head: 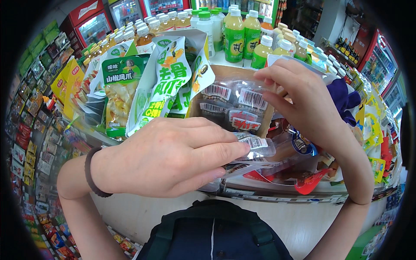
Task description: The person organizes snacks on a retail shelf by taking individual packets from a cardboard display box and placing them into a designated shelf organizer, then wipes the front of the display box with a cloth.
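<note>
My left hand (pixel 169 156) lies over the front of an open cardboard box (pixel 268 125), its fingers on a clear plastic snack pack with a barcode label (pixel 256 143). Several more barcoded clear packs (pixel 214 92) fill the box behind it. My right hand (pixel 292 87) is raised at the box's back right corner, fingers bent and partly apart; whether it holds anything at the fingertips cannot be told. Left of the box stand white-and-green snack pouches (pixel 170 74) in a display carton and a green pouch of chicken feet (pixel 122 97).
Yellow-green drink bottles (pixel 234 35) and other capped bottles stand behind the box. Clear and red snack bags (pixel 302 143) lie to its right, near a purple item (pixel 344 99). Hanging packets line the left side. A pale floor (pixel 130 211) shows below the display's front edge.
</note>
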`<state>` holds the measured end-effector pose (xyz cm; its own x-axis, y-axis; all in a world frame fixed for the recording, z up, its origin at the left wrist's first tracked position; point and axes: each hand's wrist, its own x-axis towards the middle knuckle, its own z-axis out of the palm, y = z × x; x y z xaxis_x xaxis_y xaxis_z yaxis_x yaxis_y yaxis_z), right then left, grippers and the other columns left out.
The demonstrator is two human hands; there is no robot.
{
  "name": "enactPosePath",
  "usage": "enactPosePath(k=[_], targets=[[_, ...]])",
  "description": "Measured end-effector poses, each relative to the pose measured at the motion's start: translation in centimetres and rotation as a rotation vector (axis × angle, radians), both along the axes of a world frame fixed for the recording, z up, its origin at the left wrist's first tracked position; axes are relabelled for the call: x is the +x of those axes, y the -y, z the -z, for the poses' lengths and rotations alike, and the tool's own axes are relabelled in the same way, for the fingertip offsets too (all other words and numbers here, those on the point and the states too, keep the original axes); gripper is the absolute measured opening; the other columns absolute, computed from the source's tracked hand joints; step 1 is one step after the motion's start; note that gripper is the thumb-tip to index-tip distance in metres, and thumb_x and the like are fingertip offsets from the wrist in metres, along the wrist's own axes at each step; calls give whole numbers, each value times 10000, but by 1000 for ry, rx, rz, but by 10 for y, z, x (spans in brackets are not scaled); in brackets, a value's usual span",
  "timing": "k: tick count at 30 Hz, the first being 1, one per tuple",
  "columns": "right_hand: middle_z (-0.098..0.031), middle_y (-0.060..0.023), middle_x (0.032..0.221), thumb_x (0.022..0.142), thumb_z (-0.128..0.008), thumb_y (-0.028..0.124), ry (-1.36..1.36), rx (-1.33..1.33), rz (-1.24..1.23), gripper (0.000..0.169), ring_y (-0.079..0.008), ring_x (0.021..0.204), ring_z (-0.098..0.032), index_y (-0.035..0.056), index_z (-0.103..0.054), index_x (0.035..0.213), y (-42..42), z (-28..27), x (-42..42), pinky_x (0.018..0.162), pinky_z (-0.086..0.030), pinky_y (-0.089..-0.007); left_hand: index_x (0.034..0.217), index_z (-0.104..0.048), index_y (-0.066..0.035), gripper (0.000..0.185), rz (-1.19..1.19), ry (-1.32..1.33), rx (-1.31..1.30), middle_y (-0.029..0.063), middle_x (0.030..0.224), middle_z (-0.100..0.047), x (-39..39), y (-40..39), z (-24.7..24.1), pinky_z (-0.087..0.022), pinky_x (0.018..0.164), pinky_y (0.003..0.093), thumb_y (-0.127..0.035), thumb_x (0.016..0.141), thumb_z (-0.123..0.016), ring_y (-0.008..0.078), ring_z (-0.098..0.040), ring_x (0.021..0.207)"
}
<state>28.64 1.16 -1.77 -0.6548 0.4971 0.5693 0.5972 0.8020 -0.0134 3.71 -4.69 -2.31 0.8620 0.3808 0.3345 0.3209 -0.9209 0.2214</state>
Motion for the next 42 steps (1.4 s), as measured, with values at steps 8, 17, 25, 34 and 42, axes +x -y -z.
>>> enactPosePath(k=[8, 17, 25, 34, 42], targets=[[-562, -84, 951, 688, -666, -9, 155, 132, 109, 365, -291, 885, -533, 35, -602, 1044, 8, 5, -10, 767, -453, -374, 1197, -576, -12, 419, 20, 17, 32, 151, 1118, -613, 1, 2, 2, -518, 816, 377, -111, 794, -636, 318, -617, 953], [-565, -100, 1007, 702, -651, -8, 147, 165, 93, 376, -298, 951, -531, 26, -590, 1072, 19, 10, -9, 805, -445, -378, 1212, -565, -10, 438, 8, 36, 55, 154, 1143, -604, 0, 5, 7, -512, 836, 387, -71, 781, -616, 323, -608, 986], [-555, -129, 778, 750, -620, 1, -76, -137, -30, 155, -302, 761, -565, 15, -543, 884, 9, 9, -12, 665, -456, -373, 1200, -562, -19, 445, 8, 43, 86, 139, 1084, -606, 1, 5, 8, -507, 810, 380, -66, 763, -631, 307, -596, 962], [-612, -39, 825, 889, -551, 94, -196, -157, -52, 106, -91, 736, -541, 15, -601, 938, -14, -39, -4, 655, -439, -244, 1230, -546, -5, 410, -17, 6, 10, 159, 1171, -593, -7, 11, 7, -476, 904, 395, -112, 836, -582, 332, -580, 1047], [-628, -62, 926, 823, -647, 85, -354, 454, -161, 180, -152, 813, -581, 21, -652, 991, 31, -52, 14, 718, -457, -265, 1250, -498, 37, 641, -153, 574, -882, 178, 1084, -630, -9, -17, -14, -507, 868, 379, -500, 977, -276, 257, -637, 954]])
